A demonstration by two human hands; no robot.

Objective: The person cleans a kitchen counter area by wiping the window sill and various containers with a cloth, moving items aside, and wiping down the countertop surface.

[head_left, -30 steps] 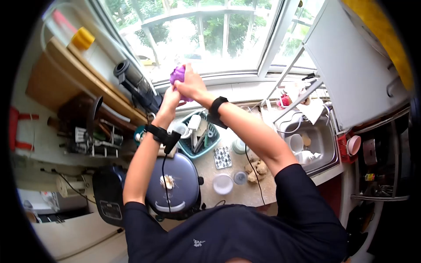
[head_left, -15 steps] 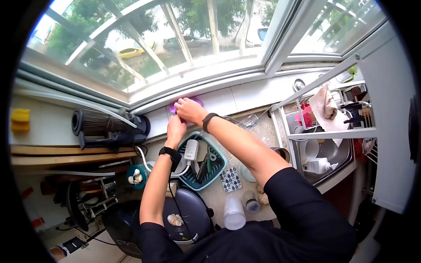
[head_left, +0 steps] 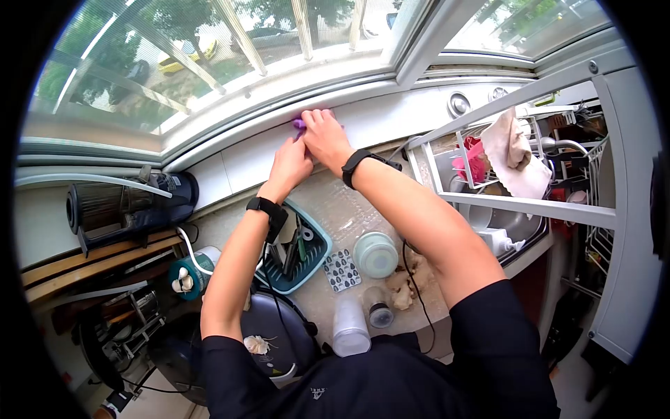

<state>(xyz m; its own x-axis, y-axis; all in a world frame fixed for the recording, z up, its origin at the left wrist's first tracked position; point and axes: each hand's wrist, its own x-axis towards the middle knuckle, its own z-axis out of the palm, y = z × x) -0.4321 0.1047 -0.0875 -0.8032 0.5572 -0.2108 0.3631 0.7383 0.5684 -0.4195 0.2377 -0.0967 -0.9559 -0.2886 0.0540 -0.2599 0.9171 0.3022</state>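
Note:
A purple cloth, mostly covered by my fingers, lies against the white tiled windowsill. My right hand is closed on it, knuckles up, close under the window frame. Just left of and below it, my left hand touches the cloth's lower edge with its fingers bent; what it grips, if anything, is hidden behind the fingers. The two hands meet at the fingertips. Both wrists carry black bands.
Below my hands are a teal basket of utensils, a blister-like tray, a lidded jar, a clear container and ginger. A dark vacuum part lies left; a dish rack and sink stand right.
Both hands have come down from in front of the window onto the sill, then moved right along it with the purple cloth. The camera view has shifted too.

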